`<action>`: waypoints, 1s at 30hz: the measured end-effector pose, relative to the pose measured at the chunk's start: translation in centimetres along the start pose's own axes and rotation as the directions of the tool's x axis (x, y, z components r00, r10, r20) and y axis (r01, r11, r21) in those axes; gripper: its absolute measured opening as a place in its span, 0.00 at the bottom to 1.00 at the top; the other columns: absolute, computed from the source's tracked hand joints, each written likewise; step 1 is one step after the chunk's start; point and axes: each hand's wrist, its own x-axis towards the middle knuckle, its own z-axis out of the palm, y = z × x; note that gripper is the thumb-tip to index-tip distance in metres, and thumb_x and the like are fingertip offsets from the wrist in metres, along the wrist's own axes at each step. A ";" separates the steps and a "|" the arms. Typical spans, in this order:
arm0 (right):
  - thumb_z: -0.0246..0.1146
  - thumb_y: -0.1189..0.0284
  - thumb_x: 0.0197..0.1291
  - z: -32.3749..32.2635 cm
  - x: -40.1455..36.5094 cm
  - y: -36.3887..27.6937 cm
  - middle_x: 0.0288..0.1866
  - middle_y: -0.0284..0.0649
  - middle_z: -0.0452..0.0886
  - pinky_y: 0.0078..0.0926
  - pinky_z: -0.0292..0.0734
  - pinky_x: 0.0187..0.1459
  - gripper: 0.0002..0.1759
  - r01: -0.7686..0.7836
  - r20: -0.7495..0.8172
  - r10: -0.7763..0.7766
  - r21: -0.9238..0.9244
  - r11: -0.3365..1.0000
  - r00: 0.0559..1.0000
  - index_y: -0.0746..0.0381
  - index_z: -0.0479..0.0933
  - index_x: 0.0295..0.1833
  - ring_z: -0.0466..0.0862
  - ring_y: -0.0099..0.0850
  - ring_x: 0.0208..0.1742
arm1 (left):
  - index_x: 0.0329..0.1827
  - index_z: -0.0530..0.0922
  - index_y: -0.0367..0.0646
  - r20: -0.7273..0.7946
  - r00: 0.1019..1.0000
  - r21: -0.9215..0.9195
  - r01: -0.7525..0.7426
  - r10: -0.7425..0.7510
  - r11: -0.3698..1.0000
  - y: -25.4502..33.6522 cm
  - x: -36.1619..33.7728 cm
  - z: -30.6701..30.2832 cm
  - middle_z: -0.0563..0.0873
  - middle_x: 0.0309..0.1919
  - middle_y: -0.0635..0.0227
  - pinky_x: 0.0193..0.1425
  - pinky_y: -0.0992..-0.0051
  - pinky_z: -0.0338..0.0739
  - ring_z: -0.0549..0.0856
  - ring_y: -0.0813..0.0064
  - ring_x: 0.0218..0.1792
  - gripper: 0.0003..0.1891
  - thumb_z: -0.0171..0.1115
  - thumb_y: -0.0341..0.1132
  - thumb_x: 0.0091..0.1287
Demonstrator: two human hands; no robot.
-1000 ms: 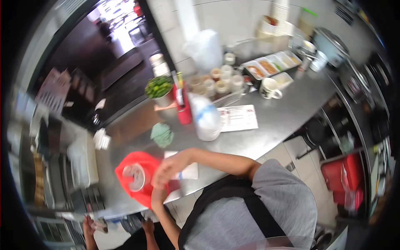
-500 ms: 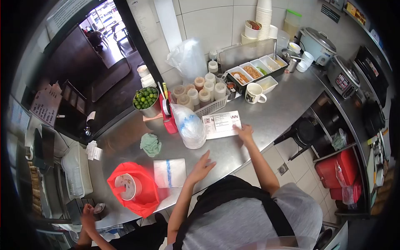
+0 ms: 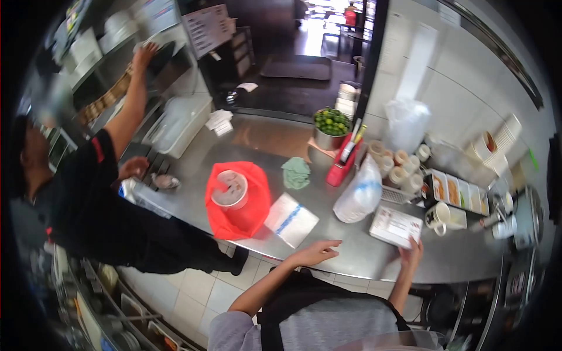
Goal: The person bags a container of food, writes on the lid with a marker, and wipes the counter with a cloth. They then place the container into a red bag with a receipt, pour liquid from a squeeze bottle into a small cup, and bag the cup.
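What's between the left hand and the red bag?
In the head view, a white blue-striped packet lies flat on the counter between the left hand and the red bag.

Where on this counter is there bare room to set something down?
Bare counter lies between the packet, clear bag and left hand, and behind the red bag toward the limes. Crowded around the cups and mug.

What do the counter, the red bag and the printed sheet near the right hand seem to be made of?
Counter: likely stainless steel, grey with dull reflections.
Red bag: thin plastic, glossy and crumpled.
Printed sheet: probably paper or card, flat, matte white.
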 end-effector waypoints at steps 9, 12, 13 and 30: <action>0.58 0.72 0.58 -0.1 -6.1 -14.6 0.50 0.42 0.76 0.29 0.78 0.44 0.20 0.357 0.138 -0.349 -0.034 0.934 0.927 0.63 0.67 0.56 0.79 0.33 0.48 | 0.60 0.63 0.37 -0.910 -0.250 0.238 0.335 0.329 0.912 -0.3 -13.8 -8.4 0.63 0.58 0.54 0.57 0.69 0.66 0.70 0.65 0.53 0.26 0.61 0.32 0.60; 0.57 0.72 0.59 5.4 -8.2 -16.2 0.52 0.46 0.75 0.32 0.69 0.56 0.21 0.394 0.313 -0.399 0.081 0.915 0.862 0.69 0.66 0.57 0.75 0.33 0.55 | 0.63 0.59 0.37 -0.877 -0.467 -0.154 0.045 -0.116 0.987 -5.1 -15.2 -11.0 0.57 0.61 0.52 0.58 0.65 0.64 0.67 0.62 0.56 0.34 0.66 0.37 0.57; 0.57 0.72 0.58 7.8 -8.8 -15.7 0.53 0.45 0.75 0.31 0.69 0.57 0.21 0.360 0.385 -0.373 0.108 0.927 0.844 0.69 0.66 0.57 0.75 0.33 0.55 | 0.62 0.60 0.39 -0.880 -0.351 -0.217 -0.303 -0.320 0.928 -7.7 -15.7 -12.0 0.65 0.56 0.58 0.57 0.65 0.65 0.71 0.64 0.52 0.35 0.68 0.41 0.55; 0.61 0.70 0.55 42.9 -18.1 17.3 0.46 0.46 0.79 0.43 0.78 0.44 0.21 -0.229 0.685 0.719 -0.686 0.691 0.119 0.69 0.71 0.52 0.82 0.34 0.43 | 0.41 0.74 0.39 -0.989 -0.048 -0.073 -0.660 -0.139 0.748 -4.0 -21.7 -16.9 0.81 0.37 0.70 0.45 0.80 0.72 0.78 0.83 0.38 0.06 0.53 0.31 0.67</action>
